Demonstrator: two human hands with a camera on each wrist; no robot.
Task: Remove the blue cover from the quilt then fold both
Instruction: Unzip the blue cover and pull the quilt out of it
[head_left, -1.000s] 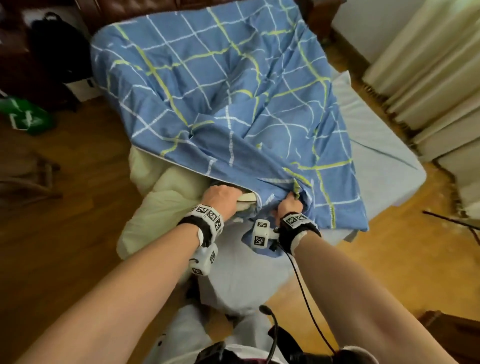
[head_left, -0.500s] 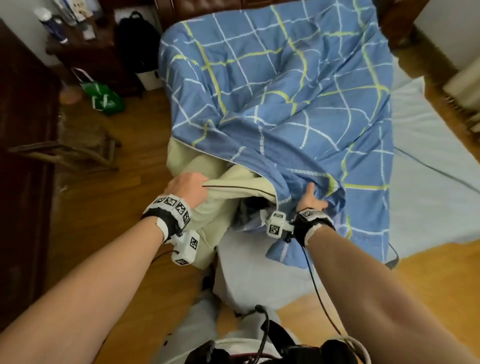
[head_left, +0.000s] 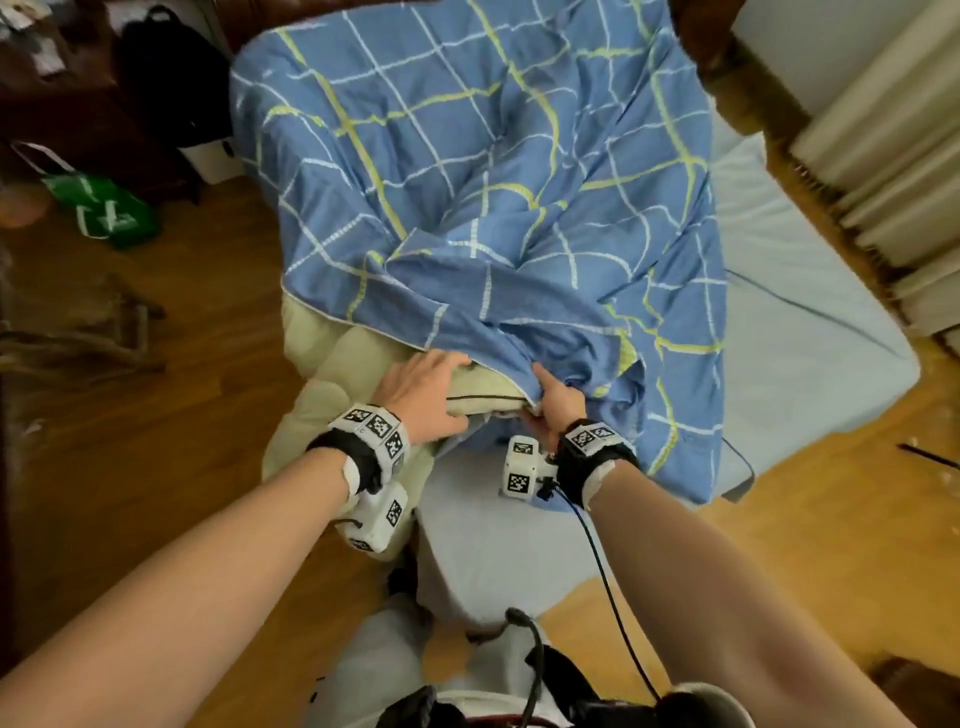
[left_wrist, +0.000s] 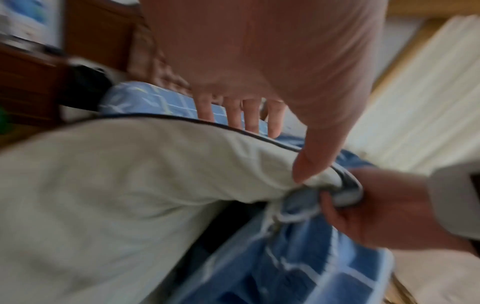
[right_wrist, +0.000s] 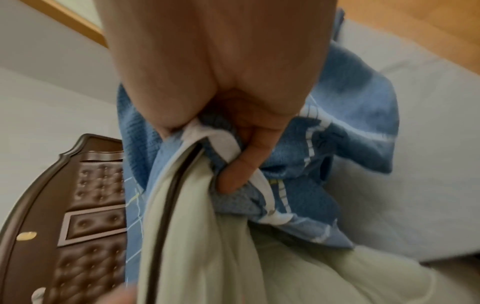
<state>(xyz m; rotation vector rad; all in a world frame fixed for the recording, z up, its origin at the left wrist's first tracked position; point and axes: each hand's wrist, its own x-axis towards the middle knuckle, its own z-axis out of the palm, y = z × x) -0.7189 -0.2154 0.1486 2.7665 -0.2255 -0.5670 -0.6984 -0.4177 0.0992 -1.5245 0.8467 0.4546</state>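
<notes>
- While the quilt (head_left: 332, 384) spills pale off the bed's corner at seven o'clock, the left hand (head_left: 421, 387) lies on it with fingers spread and straight, gripping nothing; I'd guess it pins the filling down;
- just beside it, at five o'clock, the right hand (head_left: 553, 402) bunches the blue cover (head_left: 498, 171) by its open hem, presumably to peel it back; most of the quilt remains sheathed toward twelve.

A bed (head_left: 810, 332) with a pale blue sheet carries the blue checked cover (head_left: 493, 171). The cream quilt (head_left: 332, 364) spills from it toward 7 o'clock.
</notes>
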